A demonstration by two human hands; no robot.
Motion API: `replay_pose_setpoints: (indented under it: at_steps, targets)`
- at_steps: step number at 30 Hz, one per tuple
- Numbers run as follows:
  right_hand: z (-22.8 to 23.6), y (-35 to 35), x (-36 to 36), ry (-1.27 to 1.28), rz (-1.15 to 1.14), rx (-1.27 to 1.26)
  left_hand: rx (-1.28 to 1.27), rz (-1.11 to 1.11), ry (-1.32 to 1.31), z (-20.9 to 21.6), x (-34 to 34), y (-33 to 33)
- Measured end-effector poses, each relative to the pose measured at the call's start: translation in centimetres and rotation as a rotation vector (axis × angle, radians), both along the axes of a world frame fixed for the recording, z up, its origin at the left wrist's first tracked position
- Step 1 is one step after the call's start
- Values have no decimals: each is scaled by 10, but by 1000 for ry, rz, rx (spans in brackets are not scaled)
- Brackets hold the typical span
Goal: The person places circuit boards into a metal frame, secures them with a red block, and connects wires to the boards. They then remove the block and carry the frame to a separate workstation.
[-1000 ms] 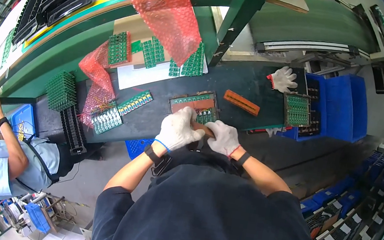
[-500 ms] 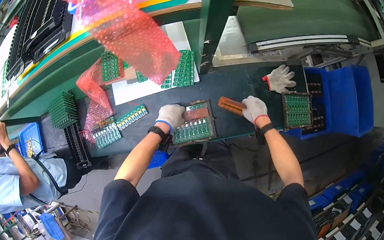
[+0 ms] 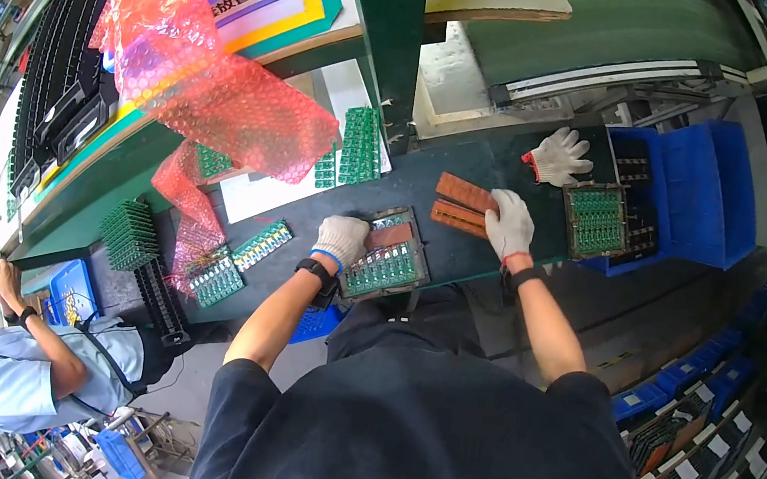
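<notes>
Reaching forward over a dark desk (image 3: 403,182), a person in a black T-shirt had both hands in white knit gloves spread apart. The left hand (image 3: 341,238) lay with curled fingers at the left edge of a framed tray (image 3: 420,244) near the desk's front edge; whether it gripped the tray could not be told. Inside the tray sat a green circuit board (image 3: 383,273), with a reddish-brown strip (image 3: 391,235) lying across its upper part.

To the right, the right hand (image 3: 510,225) had its fingers at the right ends of two orange-brown bars, an upper bar (image 3: 465,191) and a lower bar (image 3: 458,217), side by side on the desk; it was unclear whether the fingers were closed on them. Farther right were a spare white glove (image 3: 559,157), a second framed circuit panel (image 3: 596,221) and a blue bin (image 3: 700,196).

On the left, pink bubble wrap (image 3: 223,106) hung down from a shelf, near upright-looking green panels (image 3: 358,147). Below it lay component-filled boards (image 3: 261,244), beside a stack of green boards (image 3: 129,232). At far left, a co-worker in a light-blue shirt (image 3: 41,375) had hands raised.
</notes>
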State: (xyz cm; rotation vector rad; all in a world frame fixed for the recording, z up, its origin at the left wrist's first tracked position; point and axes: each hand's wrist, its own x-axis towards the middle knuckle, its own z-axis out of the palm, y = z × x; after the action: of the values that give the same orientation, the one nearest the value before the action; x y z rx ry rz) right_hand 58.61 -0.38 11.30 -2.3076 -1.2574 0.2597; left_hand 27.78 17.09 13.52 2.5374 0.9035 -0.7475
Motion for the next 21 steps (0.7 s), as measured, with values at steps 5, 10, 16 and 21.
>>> replay_pose_setpoints:
  at_steps: [5, 10, 16, 21]
  targets:
    - [-2, -36, -38, 80, -76, 41, 41, 113, -147, -1, 0, -5]
    - [-9, -53, -63, 107, -143, 68, 114, 11, -248, -1, -7, -7]
    - [-9, -64, -76, 146, -159, 81, 73, -64, -78, -1, -1, 1]
    - [-6, -74, -87, 198, -203, 27, 69, -65, -12, -20, -2, 0]
